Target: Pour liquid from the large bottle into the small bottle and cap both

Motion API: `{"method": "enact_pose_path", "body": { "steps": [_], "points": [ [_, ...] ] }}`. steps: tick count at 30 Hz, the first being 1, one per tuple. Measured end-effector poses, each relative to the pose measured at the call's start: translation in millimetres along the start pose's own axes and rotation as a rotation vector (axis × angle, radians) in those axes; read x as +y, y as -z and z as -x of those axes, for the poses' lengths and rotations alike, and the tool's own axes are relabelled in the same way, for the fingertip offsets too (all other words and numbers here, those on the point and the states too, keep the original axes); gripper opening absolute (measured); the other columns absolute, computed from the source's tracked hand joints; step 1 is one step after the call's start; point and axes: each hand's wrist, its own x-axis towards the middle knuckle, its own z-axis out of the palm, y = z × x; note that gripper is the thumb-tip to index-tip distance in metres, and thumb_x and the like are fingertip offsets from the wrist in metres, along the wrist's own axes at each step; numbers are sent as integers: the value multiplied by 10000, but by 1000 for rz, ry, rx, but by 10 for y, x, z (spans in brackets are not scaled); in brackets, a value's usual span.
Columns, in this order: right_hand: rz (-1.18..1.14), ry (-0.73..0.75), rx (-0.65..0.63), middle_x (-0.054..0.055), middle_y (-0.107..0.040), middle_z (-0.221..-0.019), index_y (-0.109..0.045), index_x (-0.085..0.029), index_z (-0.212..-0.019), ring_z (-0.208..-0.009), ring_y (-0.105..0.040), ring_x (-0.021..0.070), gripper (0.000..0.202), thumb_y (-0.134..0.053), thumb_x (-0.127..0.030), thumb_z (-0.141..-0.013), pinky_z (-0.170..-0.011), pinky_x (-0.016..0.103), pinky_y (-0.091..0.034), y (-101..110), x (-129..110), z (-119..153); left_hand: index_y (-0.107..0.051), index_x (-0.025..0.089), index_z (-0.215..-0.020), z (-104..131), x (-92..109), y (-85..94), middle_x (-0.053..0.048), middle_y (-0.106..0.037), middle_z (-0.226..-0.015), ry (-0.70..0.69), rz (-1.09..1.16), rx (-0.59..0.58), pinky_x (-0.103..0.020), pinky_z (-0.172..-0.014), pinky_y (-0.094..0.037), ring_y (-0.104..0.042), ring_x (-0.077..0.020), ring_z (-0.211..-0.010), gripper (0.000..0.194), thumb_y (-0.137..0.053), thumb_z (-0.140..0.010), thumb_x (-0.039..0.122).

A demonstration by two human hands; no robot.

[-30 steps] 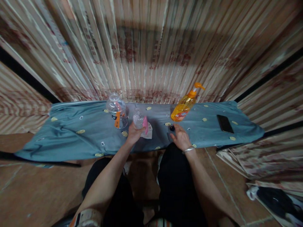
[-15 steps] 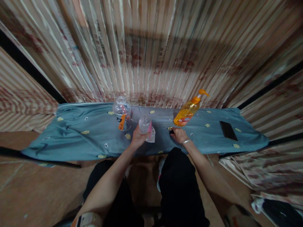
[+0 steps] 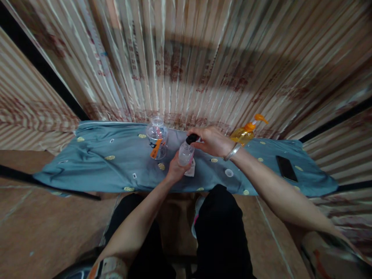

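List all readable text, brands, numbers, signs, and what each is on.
Nothing legible.
Large clear jar, orange label: marks too blurred.
Curtain: printed characters too blurred.
Small bottle: no lettering distinguishable.
Orange pump bottle: lower part hidden, no text visible.

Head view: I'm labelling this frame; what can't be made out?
In the head view:
Amber plastic pump bottle: lower part hidden behind the right hand and wrist.
Small clear plastic bottle: base covered by the left hand.
Rounded black cap: partly covered by the right hand, so its fit is unclear.
Large clear plastic jar: print too small and blurred.
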Motion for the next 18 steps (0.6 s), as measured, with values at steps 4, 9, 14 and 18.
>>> {"method": "enact_pose_path", "body": {
  "steps": [4, 9, 14, 18],
  "points": [
    [203, 67, -165, 82, -726, -1093, -640, -152, -1162, -995, -663, 201, 315, -623, -116, -849, -797, 260, -422, 94, -86, -170, -597, 162, -1193, 15, 59, -11, -86, -724, -1077, -4, 13, 9, -424, -885, -539, -689, -257, -966, 633, -786, -589, 168],
    [338, 106, -289, 85, -731, -1081, -648, -146, -1138, -1002, -667, 219, 288, -622, -126, -852, -766, 268, -417, 157, -193, -258, -586, 157, -1198, 25, 45, -26, -85, -720, -1078, -9, 31, 5, -398, -886, -534, -685, -252, -980, 633, -785, -598, 187],
    [431, 106, -345, 102, -738, -1053, -659, -129, -1116, -974, -676, 223, 256, -596, -132, -868, -736, 274, -418, 190, -283, -271, -576, 150, -1200, 17, -13, -29, -99, -719, -1066, -13, 40, -19, -390, -874, -529, -683, -254, -959, 637, -787, -605, 231],
    [477, 95, -385, 118, -742, -1047, -664, -126, -1114, -977, -688, 231, 244, -584, -138, -884, -706, 272, -423, 173, -315, -280, -567, 161, -1208, 7, -52, -38, -97, -721, -1073, -15, 71, -29, -398, -877, -532, -682, -250, -956, 641, -777, -607, 234]
  ]
}}
